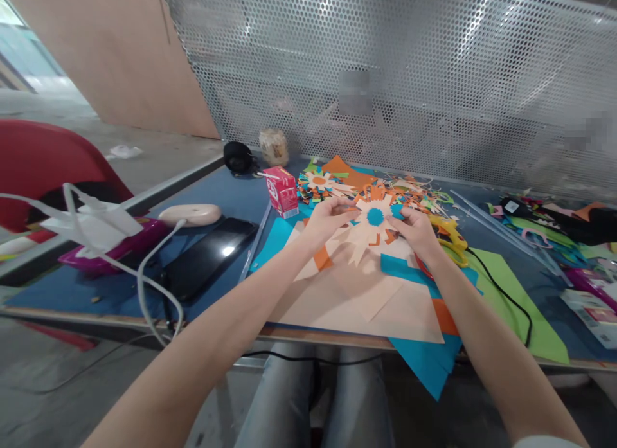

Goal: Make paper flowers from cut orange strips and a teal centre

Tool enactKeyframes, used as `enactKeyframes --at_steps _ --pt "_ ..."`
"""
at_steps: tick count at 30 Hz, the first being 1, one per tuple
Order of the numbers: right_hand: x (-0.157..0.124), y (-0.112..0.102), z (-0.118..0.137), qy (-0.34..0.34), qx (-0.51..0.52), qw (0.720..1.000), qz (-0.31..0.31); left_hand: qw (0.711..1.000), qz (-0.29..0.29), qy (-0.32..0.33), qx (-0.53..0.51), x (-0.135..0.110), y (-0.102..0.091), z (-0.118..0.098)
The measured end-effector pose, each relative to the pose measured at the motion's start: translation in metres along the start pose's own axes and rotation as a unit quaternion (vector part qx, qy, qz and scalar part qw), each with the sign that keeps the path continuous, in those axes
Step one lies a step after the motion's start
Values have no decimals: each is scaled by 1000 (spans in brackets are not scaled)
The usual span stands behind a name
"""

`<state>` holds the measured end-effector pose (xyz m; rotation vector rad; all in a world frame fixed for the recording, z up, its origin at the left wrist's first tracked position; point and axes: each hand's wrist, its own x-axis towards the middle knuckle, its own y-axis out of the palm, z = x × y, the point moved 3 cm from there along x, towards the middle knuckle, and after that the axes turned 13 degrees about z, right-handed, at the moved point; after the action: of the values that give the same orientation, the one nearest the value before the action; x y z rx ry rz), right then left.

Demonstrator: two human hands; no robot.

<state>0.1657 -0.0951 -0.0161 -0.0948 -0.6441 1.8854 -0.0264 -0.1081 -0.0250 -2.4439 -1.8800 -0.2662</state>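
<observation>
A peach paper flower [359, 237] with cut petals and a jagged blue paper centre [375, 216] is held up over the paper sheets. My left hand [330, 222] pinches its left side between thumb and fingers. At the flower's right edge, my right hand [415, 231] has thumb and fingers closed on it, and a small blue paper piece [397, 211] shows by the fingertips. Orange paper strips [382, 237] hang around the lower petals. Beneath lie large peach sheets [328, 300] and blue paper [407, 268]. Yellow-handled scissors [450, 232] lie beside my right hand, partly hidden.
Paper scraps [414, 194] and another paper flower [319, 180] lie behind. A pink drink carton [282, 191], black phone [209, 258] and white cables [144, 274] are leftward. Green paper [525, 306] and a black cord [506, 294] lie right. A perforated metal panel [409, 62] stands behind.
</observation>
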Motion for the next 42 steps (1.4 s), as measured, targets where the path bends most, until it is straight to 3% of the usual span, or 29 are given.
enactKeyframes --at_steps 10,16,18,20,22,24,26,29,31,34,38,42 --pt "0 1 4 0 0 1000 6 1000 -7 4 -20 1 0 2" --pt "4 7 -10 38 31 998 41 999 -29 -26 10 2 -5 9" --pt "6 1 -15 49 -8 998 34 998 -51 -19 45 3 -9 10" --pt "6 -15 -17 52 -107 993 -17 995 -68 4 80 4 -13 9" --pt "2 -38 -15 57 -247 960 -122 993 -58 31 98 6 -14 9" --pt "-4 -59 -15 127 -356 907 -187 994 -29 49 97 7 -13 11" --pt "-11 -75 -20 248 -414 850 -209 994 -8 52 93 7 -12 14" --pt "-19 -83 -35 419 -412 791 -170 993 -2 53 106 8 -10 20" --pt "-20 -82 -43 472 -391 780 -127 991 -5 61 122 8 -10 22" --pt "-19 -81 -47 485 -372 784 -110 989 -10 63 134 8 -11 22" --pt "-20 -84 -39 471 -365 791 -140 988 -11 58 144 9 -12 22" --pt "-22 -88 -25 404 -387 801 -215 987 0 56 147 9 -11 23"
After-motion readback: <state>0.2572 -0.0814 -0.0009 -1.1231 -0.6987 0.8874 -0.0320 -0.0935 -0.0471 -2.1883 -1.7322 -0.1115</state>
